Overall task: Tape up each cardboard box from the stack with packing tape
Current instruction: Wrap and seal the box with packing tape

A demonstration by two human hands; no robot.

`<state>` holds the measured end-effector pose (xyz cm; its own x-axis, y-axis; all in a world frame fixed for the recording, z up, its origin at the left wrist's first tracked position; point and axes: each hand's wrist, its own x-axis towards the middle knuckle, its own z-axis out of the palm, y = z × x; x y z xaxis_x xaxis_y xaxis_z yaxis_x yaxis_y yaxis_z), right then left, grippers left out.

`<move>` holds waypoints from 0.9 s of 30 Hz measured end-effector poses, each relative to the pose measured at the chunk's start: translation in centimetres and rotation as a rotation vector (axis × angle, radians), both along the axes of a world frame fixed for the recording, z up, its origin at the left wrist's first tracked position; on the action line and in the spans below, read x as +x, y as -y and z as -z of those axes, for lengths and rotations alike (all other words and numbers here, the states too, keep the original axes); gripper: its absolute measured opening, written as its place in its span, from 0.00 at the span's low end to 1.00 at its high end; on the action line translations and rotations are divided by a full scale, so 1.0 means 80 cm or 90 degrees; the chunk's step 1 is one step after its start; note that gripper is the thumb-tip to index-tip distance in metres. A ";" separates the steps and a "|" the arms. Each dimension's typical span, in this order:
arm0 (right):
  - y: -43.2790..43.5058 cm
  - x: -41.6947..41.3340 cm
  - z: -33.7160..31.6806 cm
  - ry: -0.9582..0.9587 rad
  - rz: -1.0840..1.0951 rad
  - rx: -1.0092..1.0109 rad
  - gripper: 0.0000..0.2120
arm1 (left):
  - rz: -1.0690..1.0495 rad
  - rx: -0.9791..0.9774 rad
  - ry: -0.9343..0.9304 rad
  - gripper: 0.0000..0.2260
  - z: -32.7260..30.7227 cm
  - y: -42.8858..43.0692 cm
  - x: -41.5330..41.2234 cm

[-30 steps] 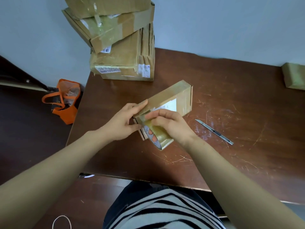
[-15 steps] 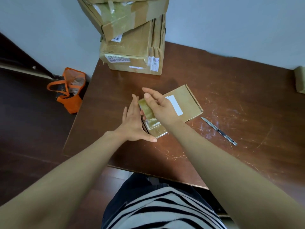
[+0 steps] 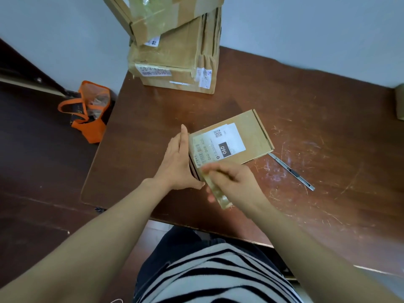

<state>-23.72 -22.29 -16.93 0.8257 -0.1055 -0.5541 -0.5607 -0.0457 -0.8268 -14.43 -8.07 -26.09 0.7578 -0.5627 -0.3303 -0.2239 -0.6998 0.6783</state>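
The left hand (image 3: pixel 177 162) lies flat with straight fingers together, its palm pressed against the near-left edge of the small box (image 3: pixel 253 130), thumb stretched along the table toward the other hand. Just to its right, the right hand (image 3: pixel 234 182) curls round a yellowish tape roll (image 3: pixel 218 194) and holds it over the near corner of the box. This hand is blurred, so the finger positions are not sharp, though the thumb shows under the roll. The small box lies flat on the table (image 3: pixel 317 110) between and just beyond both hands, with a white shipping label (image 3: pixel 228 138) face up; the part of the label nearest the hands has a glossy, yellowish sheen. To the right of the right hand, apart from it, a utility knife (image 3: pixel 291 171) lies on the scratched wood, one end close to the box's right corner. Well beyond the left hand, at the far-left corner of the table, stands the stack of boxes (image 3: pixel 172 60) — brown cardboard, some with tape and labels. Left of the left hand, off the table on the floor, sits an orange bag (image 3: pixel 89 119). Below both forearms a striped top (image 3: pixel 218 278) shows.
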 end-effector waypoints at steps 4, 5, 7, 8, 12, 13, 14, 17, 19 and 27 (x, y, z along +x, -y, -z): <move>0.004 -0.037 0.016 -0.105 0.067 0.038 0.07 | 0.023 0.026 0.044 0.70 0.004 0.000 0.005; 0.005 -0.037 0.022 -0.129 0.064 0.033 0.06 | 0.027 0.032 0.046 0.69 0.006 0.000 0.005; 0.004 -0.030 0.039 -0.186 0.043 0.008 0.06 | 0.037 0.043 0.051 0.68 0.004 0.001 0.005; 0.003 -0.024 0.047 -0.212 0.032 -0.005 0.06 | 0.039 0.048 0.056 0.68 0.002 0.002 0.005; 0.002 0.003 0.059 -0.274 0.033 0.027 0.07 | 0.055 0.107 0.079 0.67 -0.003 0.004 0.006; 0.003 0.010 0.059 -0.286 0.033 0.044 0.07 | 0.081 0.146 0.084 0.66 -0.006 0.003 0.007; 0.003 0.015 0.058 -0.296 0.031 0.057 0.07 | 0.116 0.192 0.081 0.65 -0.011 0.003 0.010; 0.008 0.025 0.059 -0.308 0.024 0.082 0.05 | 0.178 0.248 0.078 0.53 -0.033 0.017 0.025; 0.010 0.027 0.059 -0.308 0.017 0.100 0.04 | 0.134 0.189 0.162 0.38 -0.039 0.034 0.025; 0.017 0.023 0.058 -0.303 0.031 0.165 0.06 | 0.231 0.206 0.368 0.28 0.008 0.043 -0.007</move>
